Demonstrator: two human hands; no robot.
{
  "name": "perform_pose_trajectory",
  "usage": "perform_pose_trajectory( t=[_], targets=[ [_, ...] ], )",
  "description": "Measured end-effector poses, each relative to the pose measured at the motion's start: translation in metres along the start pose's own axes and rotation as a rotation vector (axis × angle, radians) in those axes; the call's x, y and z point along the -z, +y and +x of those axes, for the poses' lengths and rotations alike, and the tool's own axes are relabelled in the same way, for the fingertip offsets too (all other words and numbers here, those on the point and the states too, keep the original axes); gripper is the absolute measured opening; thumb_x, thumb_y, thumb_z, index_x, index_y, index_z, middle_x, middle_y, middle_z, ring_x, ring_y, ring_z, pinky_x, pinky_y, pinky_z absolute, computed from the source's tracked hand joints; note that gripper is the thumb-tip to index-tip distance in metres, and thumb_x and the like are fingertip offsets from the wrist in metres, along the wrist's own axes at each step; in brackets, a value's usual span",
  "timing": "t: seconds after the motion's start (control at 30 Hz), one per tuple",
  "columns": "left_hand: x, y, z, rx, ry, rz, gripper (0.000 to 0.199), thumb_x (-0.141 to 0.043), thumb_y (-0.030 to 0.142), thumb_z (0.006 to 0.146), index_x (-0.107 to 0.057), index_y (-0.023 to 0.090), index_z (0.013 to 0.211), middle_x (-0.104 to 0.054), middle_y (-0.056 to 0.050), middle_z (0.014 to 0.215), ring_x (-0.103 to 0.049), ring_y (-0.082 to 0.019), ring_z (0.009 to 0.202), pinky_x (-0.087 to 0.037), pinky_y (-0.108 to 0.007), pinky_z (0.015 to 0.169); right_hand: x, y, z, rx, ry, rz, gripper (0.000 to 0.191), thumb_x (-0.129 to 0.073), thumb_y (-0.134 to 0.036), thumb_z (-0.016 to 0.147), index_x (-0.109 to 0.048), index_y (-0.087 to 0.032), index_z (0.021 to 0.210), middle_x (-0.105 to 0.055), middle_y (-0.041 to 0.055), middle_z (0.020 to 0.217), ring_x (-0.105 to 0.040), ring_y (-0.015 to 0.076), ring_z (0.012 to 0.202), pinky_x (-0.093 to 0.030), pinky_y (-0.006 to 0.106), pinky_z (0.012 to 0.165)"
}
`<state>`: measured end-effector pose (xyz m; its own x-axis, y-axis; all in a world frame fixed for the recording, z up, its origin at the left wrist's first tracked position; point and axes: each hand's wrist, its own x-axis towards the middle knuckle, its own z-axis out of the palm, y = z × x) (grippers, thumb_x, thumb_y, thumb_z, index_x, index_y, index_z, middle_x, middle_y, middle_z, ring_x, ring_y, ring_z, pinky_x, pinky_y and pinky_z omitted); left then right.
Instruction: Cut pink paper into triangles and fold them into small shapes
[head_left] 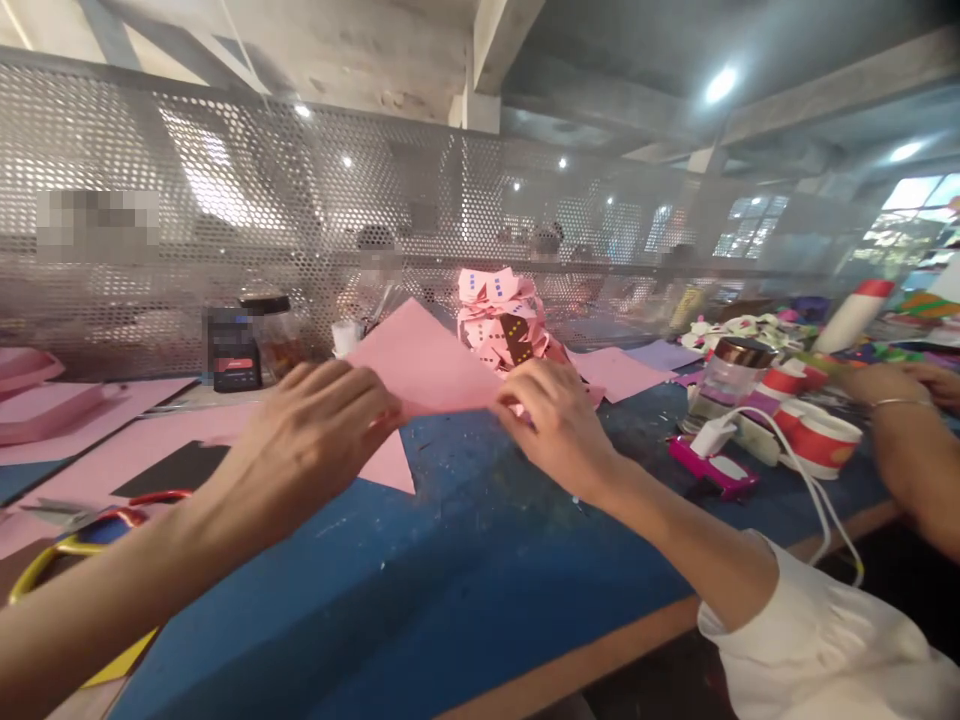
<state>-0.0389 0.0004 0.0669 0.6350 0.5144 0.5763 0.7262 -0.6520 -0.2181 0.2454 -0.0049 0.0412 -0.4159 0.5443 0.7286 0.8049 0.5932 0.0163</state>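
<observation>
Between my two hands a sheet of pink paper is held up above the blue table, one corner pointing up and away. My left hand pinches its left side, fingers closed. On the right, my right hand grips the other end between thumb and fingers. Part of another pink sheet shows below my left hand. Behind the held paper stands a pile of cut pink paper pieces, some with blue or yellow marks.
Scissors with red and yellow handles lie at left by a black sheet. At right are a pink power strip with a white cable, a glass jar, paper cups and another person's arm. A perforated metal screen stands behind.
</observation>
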Motion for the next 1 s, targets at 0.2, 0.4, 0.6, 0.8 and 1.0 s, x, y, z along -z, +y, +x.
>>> perform_pose_trajectory(
  t=[0.2,0.4,0.6,0.8,1.0],
  targets=[
    [-0.078,-0.002,-0.054,0.004,-0.133,-0.233,0.032,-0.042,0.031,0.104,-0.064,0.02,0.084,-0.064,-0.003,0.082,-0.057,-0.018,0.076,-0.037,-0.034,0.071,-0.051,-0.012,-0.034,0.039,-0.344,0.067,0.014,-0.059,-0.032,0.1,-0.063,-0.018,0.097,-0.066,0.0065,0.101,-0.058,0.0226,0.096,-0.041,0.038,0.087],
    [-0.103,0.009,-0.07,0.103,-0.187,-0.405,0.024,-0.048,0.033,0.104,-0.063,0.023,0.088,-0.066,-0.002,0.085,-0.06,-0.017,0.078,-0.043,-0.03,0.074,-0.064,-0.02,-0.039,-0.01,-0.46,0.202,0.017,-0.063,-0.036,0.099,-0.065,-0.019,0.096,-0.067,0.0046,0.101,-0.059,0.0203,0.096,-0.041,0.035,0.087],
    [-0.106,0.012,-0.074,0.16,-0.175,-0.503,0.024,-0.05,0.033,0.102,-0.062,0.023,0.084,-0.065,-0.002,0.081,-0.061,-0.018,0.074,-0.046,-0.03,0.068,-0.07,-0.02,-0.046,-0.072,-0.491,0.302,0.013,-0.058,-0.024,0.1,-0.064,-0.02,0.09,-0.066,0.0021,0.095,-0.059,0.0178,0.092,-0.041,0.034,0.085],
    [-0.107,0.011,-0.077,0.162,-0.178,-0.563,0.022,-0.051,0.03,0.102,-0.061,0.023,0.083,-0.065,-0.002,0.079,-0.059,-0.019,0.072,-0.046,-0.031,0.066,-0.071,-0.022,-0.043,-0.142,-0.55,0.354,0.011,-0.058,-0.021,0.099,-0.061,-0.02,0.088,-0.065,0.0024,0.094,-0.058,0.0181,0.091,-0.043,0.034,0.086],
    [-0.106,0.011,-0.079,0.179,-0.205,-0.586,0.018,-0.053,0.029,0.101,-0.062,0.023,0.087,-0.064,-0.001,0.082,-0.058,-0.018,0.074,-0.045,-0.03,0.068,-0.067,-0.023,-0.043,-0.115,-0.585,0.335,0.016,-0.052,-0.023,0.103,-0.06,-0.02,0.089,-0.064,0.0041,0.094,-0.056,0.0194,0.092,-0.042,0.036,0.085]
  ],
)
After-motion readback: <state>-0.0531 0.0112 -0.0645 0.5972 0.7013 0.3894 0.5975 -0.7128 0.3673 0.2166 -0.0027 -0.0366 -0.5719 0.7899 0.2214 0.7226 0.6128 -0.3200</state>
